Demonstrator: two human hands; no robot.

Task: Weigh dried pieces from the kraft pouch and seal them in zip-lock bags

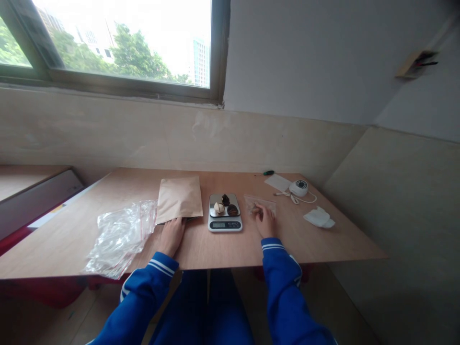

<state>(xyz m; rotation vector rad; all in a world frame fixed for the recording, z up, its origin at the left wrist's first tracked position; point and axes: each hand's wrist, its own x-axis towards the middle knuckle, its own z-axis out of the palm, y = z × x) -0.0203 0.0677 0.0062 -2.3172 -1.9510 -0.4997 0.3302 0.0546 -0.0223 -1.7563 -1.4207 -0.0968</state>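
Observation:
My left hand [173, 235] has its fingers in the open edge of a brown kraft paper bag [180, 197], which hides the fingertips. With curled fingers, my right hand [265, 221] grips a small clear zip bag [250, 200] lying on the table; its small brownish contents are hard to make out. Between my hands stands a white digital kitchen scale [225, 227] with a metal plate. On it rest three dried pieces: a pale, rounded one [219, 208], a dark, ragged one [225, 199] and a dark brown, round one [232, 210]. The display digits are unreadable.
Clear plastic zip bags [117, 235] overhang the front edge at left. On the right are a crumpled white tissue [319, 217], a white dome camera [298, 188] with its cable, a white paper [278, 182] and a green-handled screwdriver [268, 172]. A wall borders the wooden table [215, 254].

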